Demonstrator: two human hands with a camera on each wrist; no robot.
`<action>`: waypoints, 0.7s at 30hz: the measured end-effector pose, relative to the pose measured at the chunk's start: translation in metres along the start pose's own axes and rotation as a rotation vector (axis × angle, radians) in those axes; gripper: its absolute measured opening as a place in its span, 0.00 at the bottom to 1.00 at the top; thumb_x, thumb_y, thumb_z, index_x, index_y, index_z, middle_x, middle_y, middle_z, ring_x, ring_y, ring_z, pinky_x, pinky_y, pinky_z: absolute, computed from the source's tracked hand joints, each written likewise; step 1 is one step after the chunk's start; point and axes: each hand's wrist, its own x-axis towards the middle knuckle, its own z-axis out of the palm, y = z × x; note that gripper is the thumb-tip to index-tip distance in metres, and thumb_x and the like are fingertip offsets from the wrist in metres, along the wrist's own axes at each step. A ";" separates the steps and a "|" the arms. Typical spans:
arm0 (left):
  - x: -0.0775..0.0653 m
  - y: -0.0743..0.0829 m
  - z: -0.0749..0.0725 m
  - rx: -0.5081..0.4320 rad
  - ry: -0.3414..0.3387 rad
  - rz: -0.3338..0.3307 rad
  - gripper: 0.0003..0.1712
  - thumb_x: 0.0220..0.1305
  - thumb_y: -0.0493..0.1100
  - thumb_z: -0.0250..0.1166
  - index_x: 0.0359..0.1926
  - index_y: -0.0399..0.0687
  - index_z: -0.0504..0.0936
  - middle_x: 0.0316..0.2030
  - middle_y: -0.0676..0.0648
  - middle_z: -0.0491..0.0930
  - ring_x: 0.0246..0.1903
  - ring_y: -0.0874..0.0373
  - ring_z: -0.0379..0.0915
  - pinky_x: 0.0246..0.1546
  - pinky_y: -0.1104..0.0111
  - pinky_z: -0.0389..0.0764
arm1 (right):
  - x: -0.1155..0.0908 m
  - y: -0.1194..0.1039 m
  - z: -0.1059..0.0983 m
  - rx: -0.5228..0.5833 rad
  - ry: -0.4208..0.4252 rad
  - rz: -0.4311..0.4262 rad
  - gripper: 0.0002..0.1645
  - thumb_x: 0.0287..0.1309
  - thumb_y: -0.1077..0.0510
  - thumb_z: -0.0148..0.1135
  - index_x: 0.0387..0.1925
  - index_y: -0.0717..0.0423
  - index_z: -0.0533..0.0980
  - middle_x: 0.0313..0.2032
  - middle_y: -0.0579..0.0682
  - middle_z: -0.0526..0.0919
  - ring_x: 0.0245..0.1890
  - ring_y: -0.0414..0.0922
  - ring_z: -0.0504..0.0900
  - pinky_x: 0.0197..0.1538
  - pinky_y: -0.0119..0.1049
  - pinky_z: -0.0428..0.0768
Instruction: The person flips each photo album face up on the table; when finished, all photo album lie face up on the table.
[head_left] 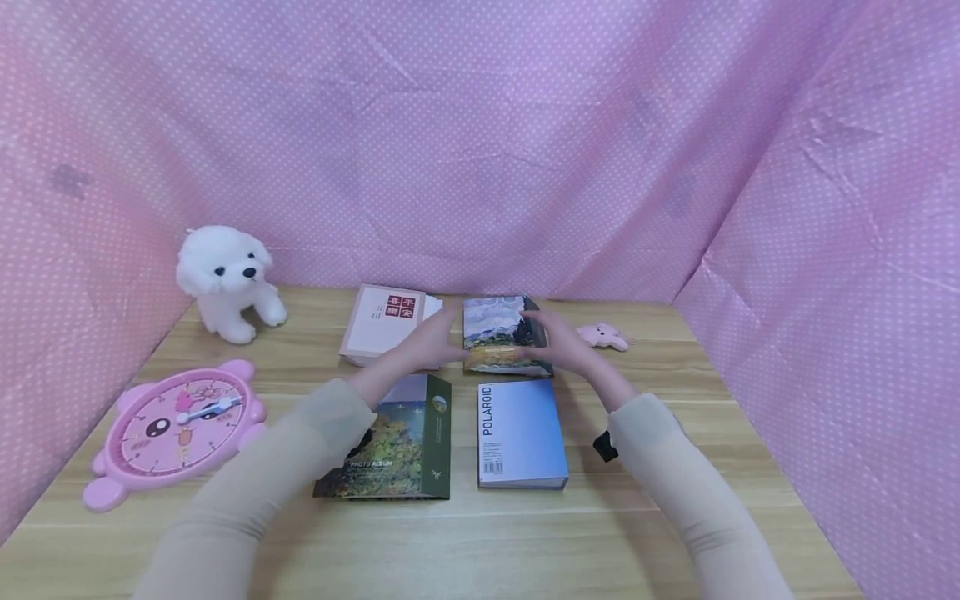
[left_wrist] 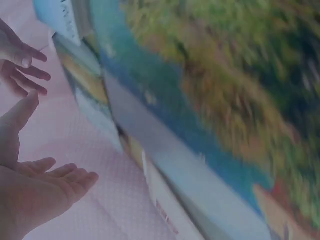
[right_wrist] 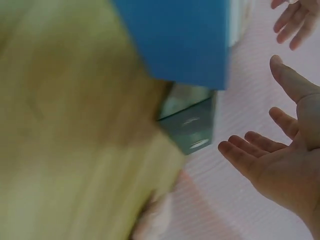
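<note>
Both hands reach over the table's far middle with fingers spread, facing each other. My left hand (head_left: 433, 342) is at the left side of a photo album with a painted landscape cover (head_left: 491, 327); my right hand (head_left: 567, 346) is at its right side, fingertips overlapping the cover's edge in the head view. In the left wrist view the left hand (left_wrist: 42, 197) has straight fingers and nothing in its grasp. The right hand (right_wrist: 282, 162) likewise shows an empty palm in the right wrist view. Nearer me lies a blue Polaroid album (head_left: 523, 433).
A green photo album (head_left: 401, 446) lies under my left forearm, and a pale album with red characters (head_left: 378, 327) lies behind it. A pink clock (head_left: 142, 450) and white plush dog (head_left: 225, 275) stand left. A small pink plush (head_left: 602, 336) is right. Pink dotted curtains (head_left: 480, 167) enclose the table.
</note>
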 end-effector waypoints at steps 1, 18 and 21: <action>0.002 0.000 0.003 0.003 -0.015 -0.004 0.55 0.54 0.49 0.71 0.72 0.36 0.48 0.70 0.35 0.52 0.69 0.40 0.49 0.69 0.50 0.55 | -0.002 0.005 0.002 -0.003 -0.004 0.012 0.46 0.55 0.51 0.67 0.70 0.57 0.56 0.69 0.64 0.56 0.68 0.61 0.56 0.68 0.57 0.59; 0.034 -0.008 0.026 0.132 -0.202 -0.008 0.48 0.56 0.47 0.69 0.71 0.37 0.55 0.69 0.37 0.57 0.68 0.43 0.52 0.69 0.54 0.57 | -0.008 0.059 0.021 0.005 -0.049 0.053 0.55 0.48 0.47 0.72 0.71 0.56 0.53 0.67 0.65 0.60 0.62 0.63 0.66 0.65 0.57 0.64; 0.037 -0.010 0.027 0.147 -0.224 -0.002 0.46 0.55 0.46 0.70 0.69 0.36 0.57 0.68 0.36 0.59 0.68 0.42 0.53 0.69 0.55 0.57 | -0.007 0.058 0.021 -0.005 -0.037 0.053 0.55 0.47 0.48 0.73 0.71 0.56 0.53 0.65 0.66 0.64 0.61 0.63 0.68 0.64 0.57 0.65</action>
